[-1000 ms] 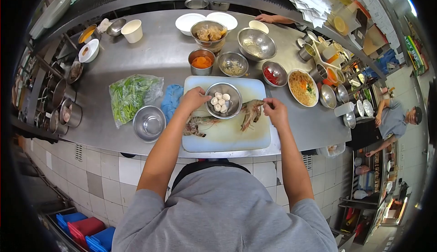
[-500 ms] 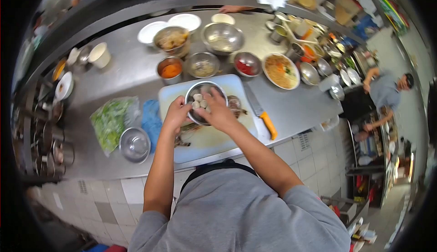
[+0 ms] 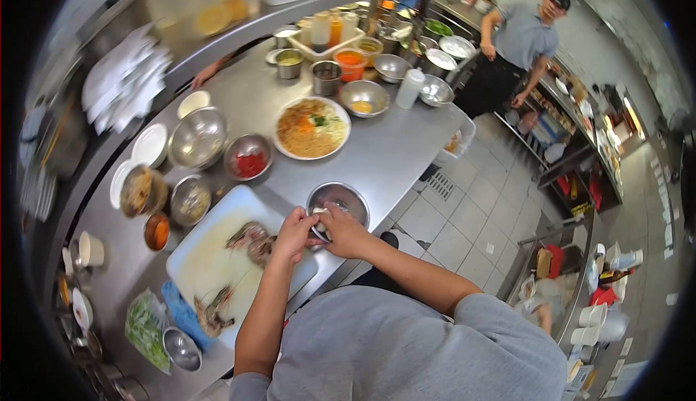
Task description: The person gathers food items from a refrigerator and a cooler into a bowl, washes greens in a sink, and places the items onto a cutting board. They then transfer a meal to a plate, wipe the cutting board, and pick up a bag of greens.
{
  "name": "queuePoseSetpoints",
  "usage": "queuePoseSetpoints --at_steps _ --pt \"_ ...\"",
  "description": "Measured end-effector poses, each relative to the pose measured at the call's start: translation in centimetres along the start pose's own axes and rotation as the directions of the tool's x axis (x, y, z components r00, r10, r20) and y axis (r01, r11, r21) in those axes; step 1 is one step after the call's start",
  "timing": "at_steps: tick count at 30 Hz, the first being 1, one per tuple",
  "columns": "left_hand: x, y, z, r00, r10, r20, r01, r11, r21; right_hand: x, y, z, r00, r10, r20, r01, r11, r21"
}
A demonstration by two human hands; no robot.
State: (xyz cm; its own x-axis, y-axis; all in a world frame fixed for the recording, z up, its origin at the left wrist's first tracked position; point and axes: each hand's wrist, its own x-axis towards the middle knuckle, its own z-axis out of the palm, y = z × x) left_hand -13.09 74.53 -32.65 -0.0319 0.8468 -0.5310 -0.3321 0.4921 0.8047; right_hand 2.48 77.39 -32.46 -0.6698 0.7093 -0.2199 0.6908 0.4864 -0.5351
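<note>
A metal bowl [image 3: 351,199] sits at the right end of the cutting board [image 3: 190,255], near the counter's front edge. My left hand [image 3: 291,233] is closed at the bowl's near left rim. Next to it, my right hand [image 3: 346,234] is closed with its fingertips on pale round pieces [image 3: 320,217] over the bowl. The fingers partly cover these pieces and the rim. Raw prawns lie on the board in two groups, one [image 3: 254,241] beside my left hand and the other [image 3: 212,315] near the lower edge. No knife can be made out.
Behind the board stand bowls of red pieces [image 3: 251,165] and orange food [image 3: 156,231], and a noodle plate [image 3: 312,128]. Bagged greens [image 3: 147,328], a blue cloth [image 3: 183,315] and a small bowl [image 3: 183,349] are at lower left. A co-worker [image 3: 523,39] stands at upper right.
The view has turned toward the right side of the kitchen. My hands have moved from over the board to its right end, and they are closer together.
</note>
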Motion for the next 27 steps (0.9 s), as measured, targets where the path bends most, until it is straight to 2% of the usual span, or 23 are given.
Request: queuePoseSetpoints --at_steps 2,6,9,10,12,13,14,15,16,17,18,19,20,21,22,24,26,27 --pt "4.1 0.8 5.5 0.996 -0.055 0.072 0.053 0.998 0.034 -0.5 5.6 -2.8 0.995 0.023 -0.101 -0.017 0.998 0.059" --pt "13.8 1.7 17.4 0.989 -0.043 0.144 0.024 0.991 0.131 -1.0 18.0 -9.8 0.973 0.089 -0.211 -0.057 0.987 0.151" --pt "20.6 2.2 27.0 0.970 0.080 0.229 -0.107 0.988 0.107 -0.3 28.2 -15.4 0.936 0.117 -0.332 -0.070 0.986 0.151" --pt "22.4 2.2 29.9 0.972 0.062 0.226 -0.089 0.990 0.112 -0.5 31.2 -17.3 0.912 0.129 -0.389 -0.072 0.985 0.160" --pt "26.0 2.4 34.4 0.945 0.175 0.275 -0.179 0.984 -0.012 -0.1 36.9 -21.2 0.877 0.124 -0.465 -0.062 0.987 0.146" --pt "27.2 2.4 35.9 0.950 0.181 0.255 -0.183 0.983 -0.016 0.0 39.4 -23.5 0.864 0.159 -0.478 -0.100 0.984 0.147" --pt "28.0 2.4 36.7 0.936 0.124 0.330 -0.164 0.982 0.095 0.2 41.7 -25.5 0.856 0.182 -0.484 -0.125 0.981 0.148" --pt "28.5 2.4 36.7 0.924 0.062 0.376 -0.147 0.968 0.202 0.8 44.8 -27.0 0.831 0.263 -0.490 -0.180 0.961 0.212" --pt "28.6 2.5 36.1 0.950 0.081 0.302 -0.143 0.972 0.188 1.6 49.6 -27.7 0.823 0.345 -0.451 -0.259 0.935 0.243" --pt "28.5 2.6 34.8 0.899 -0.025 0.437 -0.097 0.962 0.254 2.1 52.0 -29.7 0.766 0.527 -0.369 -0.290 0.795 0.534" --pt "28.0 2.7 32.8 0.824 -0.136 0.549 -0.058 0.946 0.320 1.9 48.3 -34.2 0.728 0.614 -0.305 -0.287 0.677 0.678" --pt "27.3 2.4 30.5 0.860 -0.164 0.483 0.007 0.951 0.309 2.8 53.2 -34.3 0.743 0.510 -0.432 -0.107 0.729 0.676" --pt "26.6 1.8 28.5 0.883 -0.193 0.428 0.069 0.955 0.290 3.4 54.3 -35.6 0.700 0.569 -0.431 -0.110 0.683 0.722" --pt "25.7 1.0 26.0 0.929 -0.168 0.330 0.101 0.973 0.209 3.9 56.4 -35.8 0.660 0.592 -0.461 0.035 0.590 0.807" --pt "24.9 0.0 23.3 0.963 -0.176 0.204 0.159 0.982 0.097 4.4 59.0 -36.2 0.688 0.589 -0.425 0.145 0.462 0.875" --pt "23.1 -1.1 18.5 0.995 -0.090 -0.052 0.085 0.993 -0.085 4.9 65.4 -36.3 0.706 0.635 -0.315 0.264 0.177 0.948" --pt "21.8 -2.3 14.3 0.948 -0.025 -0.317 -0.072 0.955 -0.288 5.2 68.9 -36.1 0.662 0.694 -0.282 0.383 0.010 0.924" --pt "21.3 -2.3 12.8 0.900 -0.021 -0.435 -0.143 0.929 -0.340 5.1 68.0 -36.4 0.673 0.683 -0.283 0.377 0.012 0.926"
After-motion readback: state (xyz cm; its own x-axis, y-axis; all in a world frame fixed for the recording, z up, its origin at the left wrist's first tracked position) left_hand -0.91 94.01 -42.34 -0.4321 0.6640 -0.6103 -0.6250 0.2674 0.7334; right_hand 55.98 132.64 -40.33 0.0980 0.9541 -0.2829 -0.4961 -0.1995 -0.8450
